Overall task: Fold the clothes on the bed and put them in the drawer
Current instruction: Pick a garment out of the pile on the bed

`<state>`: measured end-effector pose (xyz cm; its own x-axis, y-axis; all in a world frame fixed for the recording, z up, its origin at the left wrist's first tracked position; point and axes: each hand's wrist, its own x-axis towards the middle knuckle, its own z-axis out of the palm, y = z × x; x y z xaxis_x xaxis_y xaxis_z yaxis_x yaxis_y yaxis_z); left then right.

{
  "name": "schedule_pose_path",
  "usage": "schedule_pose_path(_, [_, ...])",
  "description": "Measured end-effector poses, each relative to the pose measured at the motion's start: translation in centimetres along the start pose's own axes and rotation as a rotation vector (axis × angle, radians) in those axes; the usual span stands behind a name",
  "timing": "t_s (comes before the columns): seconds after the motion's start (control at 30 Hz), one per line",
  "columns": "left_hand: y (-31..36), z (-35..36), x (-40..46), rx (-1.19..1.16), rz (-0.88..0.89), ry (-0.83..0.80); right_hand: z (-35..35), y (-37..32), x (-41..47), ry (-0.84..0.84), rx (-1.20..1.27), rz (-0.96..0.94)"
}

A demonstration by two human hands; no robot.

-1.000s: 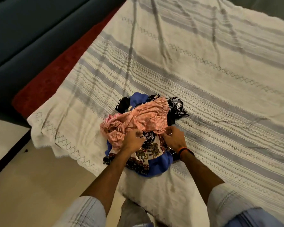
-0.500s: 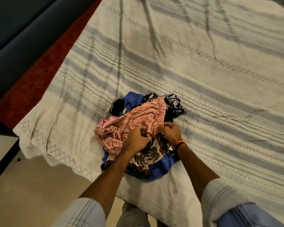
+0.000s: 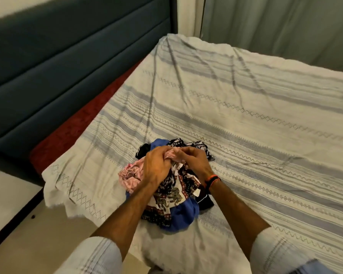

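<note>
A small pile of clothes lies near the front left corner of the bed. On top is a crumpled pink garment. Under it lie an elephant-print cloth, a blue garment and a black-and-white patterned piece. My left hand and my right hand meet above the pile. Both are closed on the upper edge of the pink garment, which is lifted a little. Most of the pink cloth is hidden behind my hands.
A cream bedsheet with grey stripes covers the bed and hangs over its near edge. A dark teal padded headboard stands at the left, with red mattress edge showing. Grey curtains hang behind. Floor lies at lower left.
Both hands have moved up and together from the near side of the pile, gathering the pink garment's edge and lifting it. The camera has tilted up, showing headboard and curtains.
</note>
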<state>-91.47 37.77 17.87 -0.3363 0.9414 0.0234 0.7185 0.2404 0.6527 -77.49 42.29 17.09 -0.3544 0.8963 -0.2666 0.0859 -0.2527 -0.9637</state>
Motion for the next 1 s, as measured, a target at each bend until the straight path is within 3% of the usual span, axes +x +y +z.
schedule_pose_path(0.17, [5.0, -3.4, -2.8, -0.196, 0.024, 0.095, -2.4, -2.9, -3.5, -0.053, -0.251, -0.252])
schedule_pose_path(0.27, [8.0, -5.6, -4.3, -0.285, 0.089, 0.065, -3.0, -4.3, -4.6, -0.066, -0.409, -0.420])
schedule_pose_path(0.4, [10.2, -9.6, -5.5, -0.272, 0.191, 0.020, -2.8, -6.8, -6.1, -0.042, -0.412, -0.508])
schedule_pose_path(0.53, [11.9, -14.0, -6.7, -0.198, 0.259, -0.057, -2.4, -10.7, -8.3, -0.131, -0.376, -0.578])
schedule_pose_path(0.73, [14.4, -19.6, -7.9, -0.012, 0.389, 0.207, -0.4, -16.1, -11.6, -0.103, -0.279, -0.682])
schedule_pose_path(1.0, [19.8, -23.8, -11.3, -0.138, 0.517, 0.435, -0.7, -19.0, -17.2, 0.011, -0.568, -0.769])
